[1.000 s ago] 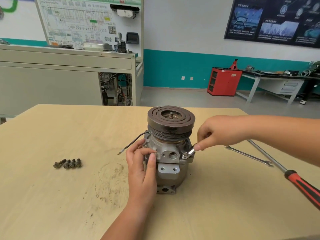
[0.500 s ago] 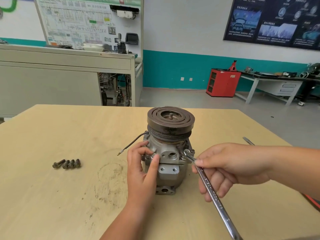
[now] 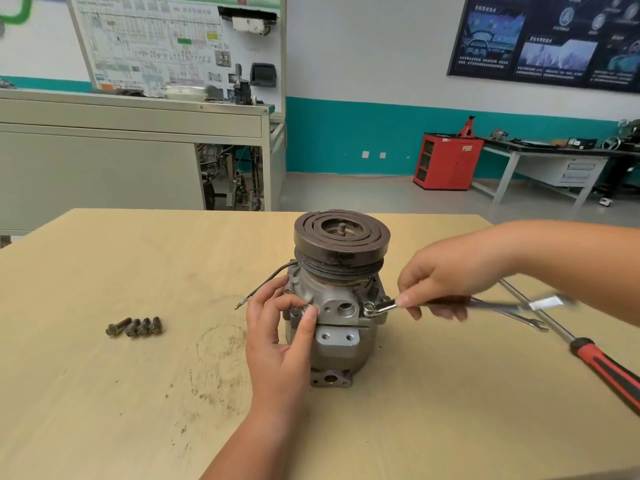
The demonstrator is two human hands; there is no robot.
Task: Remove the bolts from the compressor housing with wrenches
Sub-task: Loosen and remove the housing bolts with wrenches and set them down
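Right hand (image 3: 446,282): fingers closed on the shank of a wrench (image 3: 388,305), pinching it close to the ring end. The grip probably sits that near the head to keep the ring seated while the handle swings; the far end of the handle is blurred.

Left hand (image 3: 277,334): fingers curled round the left flank of the compressor housing (image 3: 343,306), thumb laid on its front face beside a bolt head. Judged purpose: a brace, so that the body does not twist or slide under the wrench.

Compressor housing: stands upright near the middle of the table (image 3: 104,271), pulley (image 3: 342,233) uppermost, flange bolts facing the person. A thin wire (image 3: 266,282) trails from its left side.

Bolt (image 3: 370,310) in work: on the right front of the flange, the wrench's ring set over it. How far it is backed out cannot be told.

Removed bolts (image 3: 135,327): four, lined up side by side, well to the left, clear of the working area.

Spare tools: a second wrench (image 3: 519,317) and a red-handled screwdriver (image 3: 606,368) lie on the right, within reach of the working hand.
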